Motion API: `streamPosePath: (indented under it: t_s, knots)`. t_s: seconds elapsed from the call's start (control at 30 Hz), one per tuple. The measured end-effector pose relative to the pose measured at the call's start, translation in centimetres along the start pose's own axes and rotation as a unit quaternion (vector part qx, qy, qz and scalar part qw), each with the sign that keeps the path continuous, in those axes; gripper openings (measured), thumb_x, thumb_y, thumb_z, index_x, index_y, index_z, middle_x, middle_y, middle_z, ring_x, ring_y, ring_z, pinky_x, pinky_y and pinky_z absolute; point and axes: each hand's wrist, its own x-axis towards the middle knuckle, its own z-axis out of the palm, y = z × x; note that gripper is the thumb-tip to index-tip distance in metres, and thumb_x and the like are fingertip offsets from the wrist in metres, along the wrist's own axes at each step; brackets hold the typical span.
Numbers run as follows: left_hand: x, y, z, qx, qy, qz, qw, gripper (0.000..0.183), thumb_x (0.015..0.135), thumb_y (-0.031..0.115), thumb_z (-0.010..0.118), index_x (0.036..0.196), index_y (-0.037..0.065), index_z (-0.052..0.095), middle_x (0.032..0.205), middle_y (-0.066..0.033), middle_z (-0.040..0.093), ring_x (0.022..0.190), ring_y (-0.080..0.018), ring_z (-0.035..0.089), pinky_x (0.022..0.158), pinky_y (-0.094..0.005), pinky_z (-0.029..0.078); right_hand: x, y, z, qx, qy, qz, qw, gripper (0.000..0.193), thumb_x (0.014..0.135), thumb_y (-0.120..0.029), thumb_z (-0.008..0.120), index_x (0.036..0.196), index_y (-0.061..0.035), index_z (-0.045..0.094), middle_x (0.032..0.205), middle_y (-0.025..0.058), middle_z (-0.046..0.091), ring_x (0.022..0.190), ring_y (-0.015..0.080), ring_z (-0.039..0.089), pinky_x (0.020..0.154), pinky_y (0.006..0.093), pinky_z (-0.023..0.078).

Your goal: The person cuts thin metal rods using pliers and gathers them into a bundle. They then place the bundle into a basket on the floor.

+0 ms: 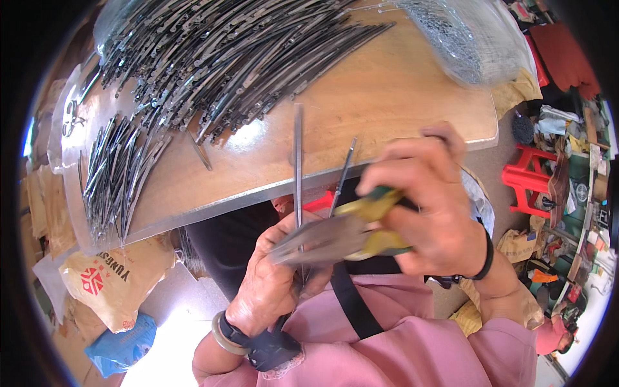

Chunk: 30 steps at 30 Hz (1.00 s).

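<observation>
My right hand [433, 206] grips pliers [335, 237] with green and yellow handles, the jaws pointing left. My left hand [271, 280] holds a long thin metal rod assembly [298, 161] upright, with a second thin rod [343, 173] slanting beside it. The plier jaws close on the rods just above my left fingers. Both hands work in front of my chest, below the edge of the wooden table [387, 97].
A big heap of dark metal rods [219, 51] covers the table's far side, and a smaller row [116, 174] lies at its left end. A clear plastic bag of small wire parts [464, 32] sits at the right. Red stool [532, 180] and bags stand on the floor.
</observation>
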Motion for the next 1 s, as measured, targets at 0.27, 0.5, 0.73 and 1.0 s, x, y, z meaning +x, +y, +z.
streamPosePath:
  t_s: [0.27,0.5,0.73,1.0]
  knots:
    - [-0.5,-0.3,0.3,0.222,0.010,0.255,0.941,0.014,0.095,0.011,0.058,0.096,-0.002,0.053,0.070,-0.0073,0.051,0.043,-0.0106,0.039,0.040,-0.0247,0.030,-3.5,0.1,-0.6,0.163,-0.071,0.126,0.976,0.029,0.069,-0.015,0.081,0.088,0.0026,0.068,0.113,0.0170,0.060,0.097,0.0339,0.060,0.084,0.0405,0.048]
    - [-1.0,-0.5,0.1,0.302,0.036,0.299,0.905,0.003,0.093,-0.003,0.055,0.095,-0.002,0.058,0.077,-0.0030,0.055,0.055,-0.0052,0.046,0.048,-0.0190,0.034,-3.4,-1.1,0.3,0.160,-0.136,0.103,0.972,0.038,0.069,-0.012,0.076,0.102,0.0021,0.065,0.112,0.0164,0.056,0.101,0.0325,0.060,0.084,0.0377,0.052]
    - [-1.4,2.2,0.1,0.293,0.115,0.388,0.866,0.005,0.092,0.004,0.055,0.088,0.000,0.055,0.064,-0.0040,0.053,0.040,-0.0068,0.040,0.037,-0.0202,0.027,0.8,-0.9,0.7,0.116,-0.140,0.019,0.983,0.034,0.073,-0.018,0.073,0.094,0.0038,0.058,0.095,0.0165,0.053,0.085,0.0299,0.061,0.069,0.0367,0.052]
    - [-3.9,7.1,-5.3,0.281,0.164,0.424,0.845,0.005,0.093,0.005,0.058,0.097,0.002,0.057,0.062,-0.0031,0.051,0.043,-0.0055,0.040,0.037,-0.0203,0.026,3.4,2.8,-1.6,0.078,-0.076,0.032,0.994,0.041,0.085,-0.026,0.069,0.115,0.0013,0.063,0.113,0.0174,0.061,0.094,0.0324,0.064,0.073,0.0415,0.054]
